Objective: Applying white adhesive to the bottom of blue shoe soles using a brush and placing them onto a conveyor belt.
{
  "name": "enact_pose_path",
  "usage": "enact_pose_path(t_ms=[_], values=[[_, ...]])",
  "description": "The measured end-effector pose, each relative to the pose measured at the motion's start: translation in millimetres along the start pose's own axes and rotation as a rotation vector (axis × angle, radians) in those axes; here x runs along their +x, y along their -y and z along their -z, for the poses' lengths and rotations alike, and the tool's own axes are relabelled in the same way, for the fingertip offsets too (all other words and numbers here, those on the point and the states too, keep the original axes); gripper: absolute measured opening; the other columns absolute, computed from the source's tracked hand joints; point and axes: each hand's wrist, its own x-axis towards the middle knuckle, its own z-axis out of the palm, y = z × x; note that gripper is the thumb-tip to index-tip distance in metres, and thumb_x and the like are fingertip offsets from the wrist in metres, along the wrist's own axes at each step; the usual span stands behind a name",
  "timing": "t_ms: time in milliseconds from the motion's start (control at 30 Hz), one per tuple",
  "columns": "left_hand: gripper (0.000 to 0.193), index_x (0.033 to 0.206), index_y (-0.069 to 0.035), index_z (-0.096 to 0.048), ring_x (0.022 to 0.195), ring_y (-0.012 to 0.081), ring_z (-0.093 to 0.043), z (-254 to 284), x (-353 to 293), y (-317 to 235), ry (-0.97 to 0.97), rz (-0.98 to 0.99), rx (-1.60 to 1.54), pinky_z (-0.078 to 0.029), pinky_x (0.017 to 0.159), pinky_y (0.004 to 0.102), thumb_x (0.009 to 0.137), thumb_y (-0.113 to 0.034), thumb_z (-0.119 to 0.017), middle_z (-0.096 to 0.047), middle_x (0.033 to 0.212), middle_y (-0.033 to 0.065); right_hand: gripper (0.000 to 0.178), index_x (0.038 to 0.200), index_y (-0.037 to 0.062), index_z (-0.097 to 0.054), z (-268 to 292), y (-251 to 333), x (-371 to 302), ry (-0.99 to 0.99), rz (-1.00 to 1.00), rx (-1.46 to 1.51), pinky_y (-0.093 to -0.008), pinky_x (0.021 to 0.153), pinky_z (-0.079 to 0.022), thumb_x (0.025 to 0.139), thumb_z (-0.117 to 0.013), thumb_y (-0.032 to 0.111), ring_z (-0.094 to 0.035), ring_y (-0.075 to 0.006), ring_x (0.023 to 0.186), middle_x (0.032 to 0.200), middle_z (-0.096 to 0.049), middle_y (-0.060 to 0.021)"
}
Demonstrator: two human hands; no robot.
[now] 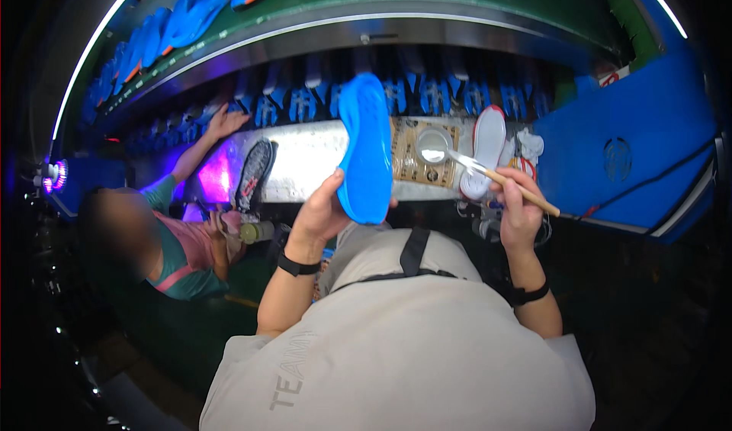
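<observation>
Here, left fingers (329, 186) hold one sole (365, 156), right fingers (513, 201) one brush (494, 176).

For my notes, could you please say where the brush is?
In the head view, the brush is right of centre, in the right hand, tip near the bowl.

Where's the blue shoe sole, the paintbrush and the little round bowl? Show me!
Blue shoe sole (369, 156): head view, on the middle of its broad blue face.
Paintbrush (496, 176): head view, on its wooden handle near the bristles.
Round bowl (435, 137): head view, on its inner wall.
</observation>
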Motion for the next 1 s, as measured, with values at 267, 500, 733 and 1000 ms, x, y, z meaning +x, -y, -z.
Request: enact_pose_path(t_ms=[267,500,733,1000], values=[[0.083,0.153,0.001,-0.030,0.114,0.0458,-0.062,-34,69,-62,0.325,0.107,0.054,-0.057,0.087,0.0523,0.097,-0.059,-0.042,-0.054,0.135,0.0299,0.023,0.115,-0.0017,-0.065,44,-25,-21,-0.321,-0.035,0.001,-0.0198,0.066,-0.040,0.103,-0.054,0.014,-0.046,-0.0046,0.071,0.089,-0.066,-0.0049],[0.083,0.157,-0.005,0.002,0.132,0.0549,-0.044,-104,192,-185,0.047,-0.451,-0.012,-0.044,0.110,0.0544,0.104,-0.048,-0.045,-0.027,0.146,0.0472,0.024,0.119,-0.0027,-0.065,35,-24,-32,-0.270,-0.058,-0.095,-0.0189,0.067,-0.041,0.101,-0.057,0.012,-0.049,-0.0046,0.072,0.090,-0.069,-0.0061],[0.074,0.152,0.004,-0.016,0.100,0.0437,-0.069,10,231,-233,-0.531,-0.490,0.304,-0.063,0.082,0.0441,0.098,-0.019,-0.062,-0.047,0.130,0.0435,0.023,0.117,-0.0035,-0.065,41,-38,-36,-0.163,-0.147,-0.073,-0.0209,0.072,-0.045,0.100,-0.058,0.010,-0.056,-0.0065,0.078,0.091,-0.070,-0.0061],[0.026,0.100,0.006,-0.068,0.076,0.0259,-0.072,-4,175,-219,-0.748,-0.583,0.693,-0.062,0.076,0.0341,0.093,-0.019,-0.068,-0.073,0.084,0.0185,0.018,0.110,-0.0012,-0.068,14,-64,1,-0.003,-0.074,-0.194,-0.0233,0.067,-0.049,0.096,-0.064,0.010,-0.064,-0.0091,0.074,0.083,-0.071,-0.0051]])
